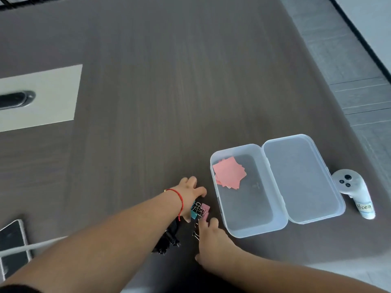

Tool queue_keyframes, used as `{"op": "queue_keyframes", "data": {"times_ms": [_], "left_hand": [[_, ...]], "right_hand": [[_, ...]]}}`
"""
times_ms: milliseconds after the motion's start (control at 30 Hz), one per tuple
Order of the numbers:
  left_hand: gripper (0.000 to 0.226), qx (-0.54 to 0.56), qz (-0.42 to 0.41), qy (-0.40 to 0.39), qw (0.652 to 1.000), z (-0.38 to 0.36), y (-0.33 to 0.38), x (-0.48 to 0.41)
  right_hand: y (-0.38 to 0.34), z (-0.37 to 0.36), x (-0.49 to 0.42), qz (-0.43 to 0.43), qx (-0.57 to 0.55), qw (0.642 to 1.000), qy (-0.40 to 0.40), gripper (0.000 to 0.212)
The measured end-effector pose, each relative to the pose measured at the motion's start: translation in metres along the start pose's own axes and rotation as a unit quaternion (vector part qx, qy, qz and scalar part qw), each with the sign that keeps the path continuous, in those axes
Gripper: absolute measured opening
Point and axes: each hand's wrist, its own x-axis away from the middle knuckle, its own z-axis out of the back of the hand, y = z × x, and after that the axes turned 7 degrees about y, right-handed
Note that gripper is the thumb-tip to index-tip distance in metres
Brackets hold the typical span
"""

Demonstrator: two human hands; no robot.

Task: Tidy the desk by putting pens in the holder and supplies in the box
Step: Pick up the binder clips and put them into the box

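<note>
**Both hands at the clip pile beside the open box**

The dark wood-grain bench [148, 102] carries every item. The clear plastic box [243, 225] sits open right of centre, lid [302, 178] folded flat to its right; pink notes [229, 173] lie in its far left corner. A white controller [352, 190] lies beyond the lid. A phone [12, 235] sits at the left edge. The left hand [189, 193], red cord at the wrist, arches with its grip spread over the colored binder clips [200, 209] just left of the box. The right hand [211, 242] rests fingers-down, touching those clips; whether its grip pinches one cannot be told. Black binder clips [169, 237] lie under the left forearm.
</note>
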Motion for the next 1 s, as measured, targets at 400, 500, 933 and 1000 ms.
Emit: {"op": "queue_keyframes", "data": {"times_ms": [400,500,933,1000], "left_hand": [[0.032,0.022,-0.106,0.079,0.991,-0.022,-0.006,-0.007],[0.028,0.035,-0.097,0.075,0.992,-0.022,-0.009,-0.01],[0.02,0.096,-0.019,0.079,0.992,-0.017,-0.035,-0.009],[0.017,0.107,-0.008,0.082,0.991,-0.011,-0.042,-0.004]], "right_hand": [[-0.011,-0.026,-0.02,-0.035,0.025,0.991,0.125,0.065],[-0.012,-0.027,-0.023,-0.049,0.013,0.99,0.135,0.057],[-0.007,-0.024,-0.035,-0.037,-0.005,0.992,0.125,0.039],[-0.007,-0.019,-0.031,-0.027,-0.012,0.992,0.122,0.035]]}}
